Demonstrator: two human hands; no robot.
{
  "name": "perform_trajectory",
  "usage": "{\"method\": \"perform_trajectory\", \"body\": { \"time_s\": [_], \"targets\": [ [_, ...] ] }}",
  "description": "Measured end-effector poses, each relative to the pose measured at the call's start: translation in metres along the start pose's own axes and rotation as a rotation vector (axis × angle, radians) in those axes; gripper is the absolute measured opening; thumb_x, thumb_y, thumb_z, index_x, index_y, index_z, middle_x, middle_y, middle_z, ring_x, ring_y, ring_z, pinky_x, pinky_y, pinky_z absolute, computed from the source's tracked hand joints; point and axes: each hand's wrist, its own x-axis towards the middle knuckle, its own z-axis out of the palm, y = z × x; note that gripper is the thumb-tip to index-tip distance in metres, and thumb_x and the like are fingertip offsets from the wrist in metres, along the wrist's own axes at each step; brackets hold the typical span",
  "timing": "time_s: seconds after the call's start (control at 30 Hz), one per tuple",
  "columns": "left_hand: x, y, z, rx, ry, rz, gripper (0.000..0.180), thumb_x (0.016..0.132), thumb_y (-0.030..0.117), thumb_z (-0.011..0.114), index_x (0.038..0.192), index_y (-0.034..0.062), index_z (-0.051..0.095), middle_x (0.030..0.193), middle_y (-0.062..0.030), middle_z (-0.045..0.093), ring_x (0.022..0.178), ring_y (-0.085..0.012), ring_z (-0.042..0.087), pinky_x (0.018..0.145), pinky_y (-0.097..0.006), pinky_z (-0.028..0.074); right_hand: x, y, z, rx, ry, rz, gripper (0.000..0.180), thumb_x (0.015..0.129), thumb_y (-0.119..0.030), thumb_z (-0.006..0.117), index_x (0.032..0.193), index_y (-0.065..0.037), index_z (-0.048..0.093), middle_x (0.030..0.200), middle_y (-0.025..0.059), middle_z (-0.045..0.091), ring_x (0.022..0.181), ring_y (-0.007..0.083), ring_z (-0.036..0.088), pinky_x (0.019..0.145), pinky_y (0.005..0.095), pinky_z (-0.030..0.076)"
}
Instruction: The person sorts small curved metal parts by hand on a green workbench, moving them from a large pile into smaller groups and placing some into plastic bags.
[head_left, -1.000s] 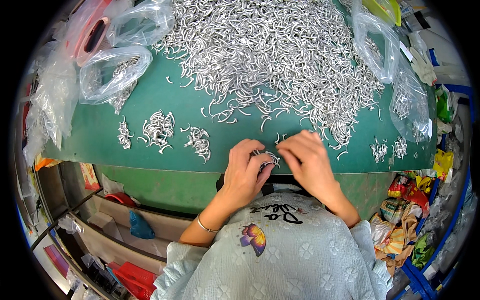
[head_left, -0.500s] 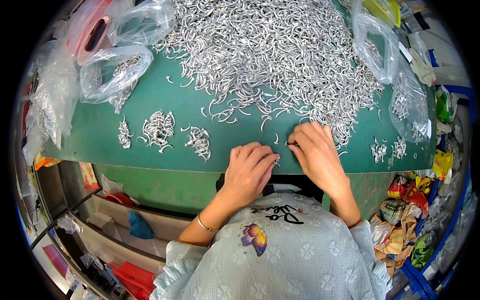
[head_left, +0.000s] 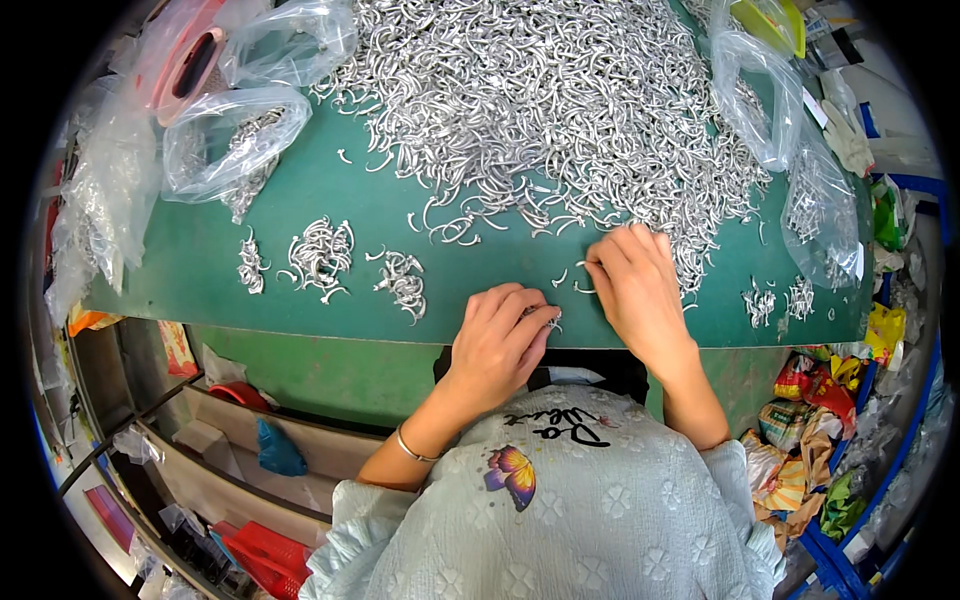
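A big heap of small, curved silver metal pieces (head_left: 560, 110) covers the far middle of the green table (head_left: 470, 280). Near the front edge, my left hand (head_left: 500, 335) is closed with its fingers curled down, and bits of silver pieces (head_left: 545, 314) show at its fingertips. My right hand (head_left: 635, 290) rests at the heap's near edge, its fingers bent and drawn together; what they hold, if anything, is hidden. Beside its fingertips lie a loose curved piece (head_left: 583, 289) and another loose piece (head_left: 560, 278), both apart from the heap.
Small piles of the pieces lie left, including a round one (head_left: 320, 256) and a looser one (head_left: 402, 284). Two small clusters (head_left: 760, 302) sit right. Clear plastic bags (head_left: 235, 140) with pieces stand at both sides. A pink basket (head_left: 190, 65) is far left, a glove (head_left: 845, 135) far right.
My right hand has moved slightly away from me, toward the heap. A loose piece now shows on the table beside its fingertips. My left hand stays nearly in place.
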Motion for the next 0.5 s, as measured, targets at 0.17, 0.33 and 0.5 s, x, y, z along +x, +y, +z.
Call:
{"method": "perform_trajectory", "body": {
  "time_s": [0.17, 0.33, 0.5],
  "targets": [
    [0.000, -0.001, 0.001, 0.000, 0.008, 0.002, 0.033, 0.072, 0.001, 0.073, 0.104, 0.0056, 0.065, 0.104, -0.0064, 0.061, 0.101, -0.0280, 0.058, 0.086, -0.041, 0.043, -0.005, -0.004, -0.007, 0.118, 0.018, 0.036, 0.009, 0.081, -0.002, 0.070, 0.086, -0.004, 0.063, 0.082, 0.0059, 0.057, 0.084, 0.0256, 0.053, 0.076, 0.0367, 0.037],
    [0.003, 0.001, -0.001, 0.011, 0.000, 0.004, 0.033, 0.072, 0.001, 0.073, 0.104, 0.0059, 0.065, 0.104, -0.0062, 0.061, 0.101, -0.0278, 0.058, 0.085, -0.040, 0.043, 0.028, 0.000, 0.011, 0.032, 0.151, -0.025, 0.012, 0.080, -0.006, 0.071, 0.090, -0.006, 0.065, 0.090, 0.0066, 0.053, 0.088, 0.0244, 0.051, 0.077, 0.0369, 0.037],
    [0.002, -0.001, 0.001, 0.011, 0.010, 0.014, 0.033, 0.072, 0.001, 0.073, 0.104, 0.0060, 0.065, 0.104, -0.0062, 0.061, 0.100, -0.0276, 0.058, 0.084, -0.040, 0.043, 0.019, 0.004, 0.008, 0.022, 0.086, 0.008, 0.015, 0.080, -0.007, 0.073, 0.091, -0.005, 0.064, 0.093, 0.0059, 0.055, 0.089, 0.0258, 0.052, 0.078, 0.0370, 0.037]
  ]
}}
